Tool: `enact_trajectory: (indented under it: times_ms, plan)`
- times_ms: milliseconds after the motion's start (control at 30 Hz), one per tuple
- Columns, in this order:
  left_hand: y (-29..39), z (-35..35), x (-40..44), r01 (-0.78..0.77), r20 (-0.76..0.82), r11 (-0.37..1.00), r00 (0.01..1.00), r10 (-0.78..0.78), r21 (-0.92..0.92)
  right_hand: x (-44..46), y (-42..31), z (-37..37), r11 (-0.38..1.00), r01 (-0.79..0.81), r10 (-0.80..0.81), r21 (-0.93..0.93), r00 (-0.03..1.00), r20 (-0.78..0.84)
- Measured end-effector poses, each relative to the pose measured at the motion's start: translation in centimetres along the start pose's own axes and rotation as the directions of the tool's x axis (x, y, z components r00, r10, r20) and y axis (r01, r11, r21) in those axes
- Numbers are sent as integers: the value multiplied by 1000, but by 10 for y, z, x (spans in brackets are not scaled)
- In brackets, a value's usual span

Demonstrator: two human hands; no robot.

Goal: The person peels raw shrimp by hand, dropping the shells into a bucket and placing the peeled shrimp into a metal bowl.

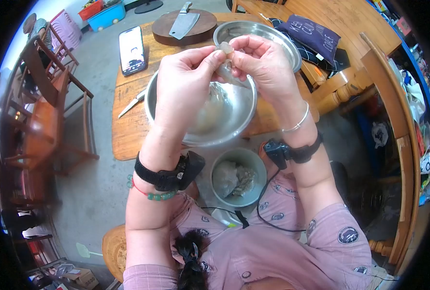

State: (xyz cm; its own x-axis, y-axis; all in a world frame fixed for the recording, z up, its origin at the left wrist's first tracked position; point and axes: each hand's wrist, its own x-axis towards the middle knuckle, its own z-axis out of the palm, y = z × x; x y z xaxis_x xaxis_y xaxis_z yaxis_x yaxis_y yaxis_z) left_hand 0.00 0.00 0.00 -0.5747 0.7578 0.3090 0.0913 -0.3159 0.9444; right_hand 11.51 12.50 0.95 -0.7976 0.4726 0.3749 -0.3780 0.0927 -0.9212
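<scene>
Head camera view, upper left of the frame: your phone (133, 52) lies on the wooden table (128, 140) with its screen lit, and drops could reach it if you shake wet fingers toward that side. Below it lies a small knife (132, 104), just beside the large steel bowl (246, 108); if this bowl is pushed left, the knife could slide toward the table edge.

At upper centre, your left hand (188, 67) pinches a pale, translucent piece (229, 72), perhaps a shrimp, between thumb and fingers. Behind this hand, a cleaver (184, 25) rests on the round board (160, 33), and a careless forward reach could touch its blade.

The piece is above the large bowl, held between both hands. It looks slippery, so I judge it could tear or slip if you pinch too strongly. At centre, a green bucket (214, 188) stands below the bowl; a part which falls short of the bowl could land there.

To the right, your right hand (265, 60) also grips the piece, beside the second steel bowl (294, 48). From this wrist hangs a cable (259, 210), which could catch on the bucket if the arm drops.
</scene>
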Motion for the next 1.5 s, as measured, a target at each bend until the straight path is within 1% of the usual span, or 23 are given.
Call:
enact_trajectory:
  times_ms: [67, 100, 167, 200, 267, 400, 467, 500, 567, 600, 633, 700, 733, 800, 867, 933, 1033, 1100, 1200, 1333, 1400, 1433, 1500]
  plan:
    - [3, -1, 0, 43, 62, 998, 997, -40, -35, -1, -3, 1, 998, -8, 7, -61, 1000, -16]
    - [-1, -1, 0, 40, 58, 998, 998, -37, -53, -1, -5, 0, 997, -13, 12, -78, 1000, -10]
    - [-1, -7, 2, 147, 117, 983, 984, -135, -107, -3, -7, 3, 910, 74, -89, -409, 996, -16]
    - [-1, -9, 3, 148, 117, 983, 984, -136, -107, -3, -8, 3, 910, 74, -88, -408, 996, -17]
    - [-1, -11, 4, 192, 146, 972, 974, -172, -136, -2, -9, 4, 828, 173, -196, -534, 981, 15]
    - [1, -8, 1, 146, 143, 977, 982, -124, -153, 0, -2, 1, 865, 177, -219, -470, 975, -37]
    - [1, -9, 2, 146, 121, 983, 984, -133, -109, 1, -2, -1, 811, 245, -311, -531, 950, -38]
    - [-1, -11, 3, 145, 122, 984, 984, -132, -107, 2, -3, -2, 811, 246, -313, -531, 949, -39]
    - [-4, -14, 4, 136, 122, 983, 985, -121, -124, 3, -7, -6, 852, 207, -294, -481, 949, -111]
    - [-4, -14, 5, 136, 122, 983, 985, -121, -123, 5, -8, -8, 872, 240, -290, -427, 955, -55]
    - [-4, -13, 5, 123, 124, 982, 987, -106, -140, 4, -9, -7, 872, 240, -290, -427, 955, -55]
    - [-5, -13, 6, 112, 128, 981, 988, -92, -158, 3, -11, -5, 964, 163, -151, -210, 986, 70]
    - [-7, -13, 8, 116, 134, 980, 987, -95, -163, 2, -11, -6, 964, 162, -151, -211, 986, 68]
    - [-9, -13, 8, 122, 141, 979, 985, -100, -164, 1, -8, -7, 977, 94, -49, -191, 973, 225]
    - [-8, -12, 6, 172, 131, 966, 980, -149, -195, 1, -5, -6, 974, 96, -51, -207, 976, 210]
    - [-10, -13, 7, 178, 136, 962, 979, -152, -207, 1, -3, -5, 970, 98, -54, -223, 979, 195]
    - [-9, -13, 6, 184, 148, 957, 977, -154, -223, 1, -3, -5, 977, 103, -71, -185, 982, 174]
    - [-6, -12, 5, 185, 155, 957, 976, -152, -224, 1, -5, -6, 994, 50, -36, -96, 990, 135]
    - [-5, -12, 5, 165, 148, 955, 980, -131, -246, 1, -9, -7, 991, 50, -31, -127, 988, 148]
    - [-5, -14, 6, 156, 133, 962, 983, -128, -224, 1, -9, -3, 992, 46, -29, -117, 989, 145]
    - [-5, -14, 6, 146, 132, 965, 984, -119, -218, 1, -8, 1, 986, 114, -99, -124, 988, 122]
    - [-4, -15, 6, 157, 150, 969, 980, -129, -190, 1, -8, 0, 986, 115, -100, -124, 987, 123]
    - [-2, -15, 5, 166, 168, 973, 976, -139, -161, 0, -10, -4, 981, 97, -68, -170, 983, 168]
